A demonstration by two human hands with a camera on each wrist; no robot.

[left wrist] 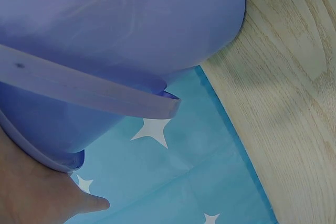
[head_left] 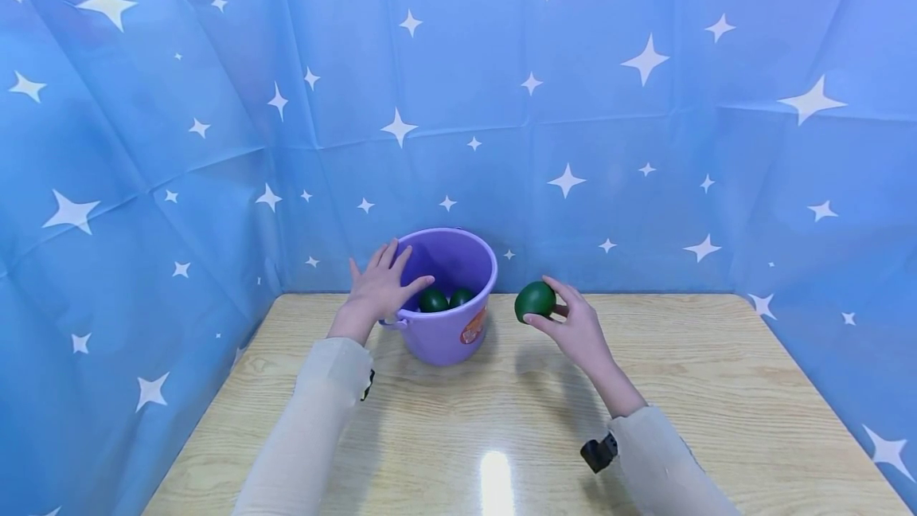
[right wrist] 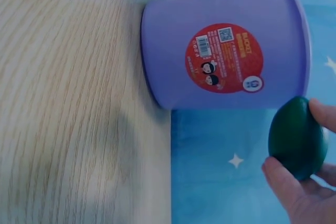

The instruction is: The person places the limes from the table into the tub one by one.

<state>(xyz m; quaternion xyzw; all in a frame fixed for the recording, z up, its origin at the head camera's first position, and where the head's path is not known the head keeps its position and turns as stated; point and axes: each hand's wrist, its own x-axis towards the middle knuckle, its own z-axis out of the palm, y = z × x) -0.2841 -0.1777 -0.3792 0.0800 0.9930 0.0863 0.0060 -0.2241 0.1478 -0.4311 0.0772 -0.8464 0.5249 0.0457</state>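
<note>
A purple bucket stands at the back of the table, with two dark green avocados visible inside it. My left hand lies over the bucket's left rim, its fingers straight and spread. In the left wrist view, part of that hand shows right at the rim. To the right of the bucket, my right hand pinches another smooth, dark green avocado between thumb and fingers, held above the table. The right wrist view shows this avocado as egg-shaped, close to the bucket's rim.
The bucket's handle hangs along its side, and a round red label is on its wall. A light wood table carries the bucket. Blue cloth with white stars rises behind and at both sides.
</note>
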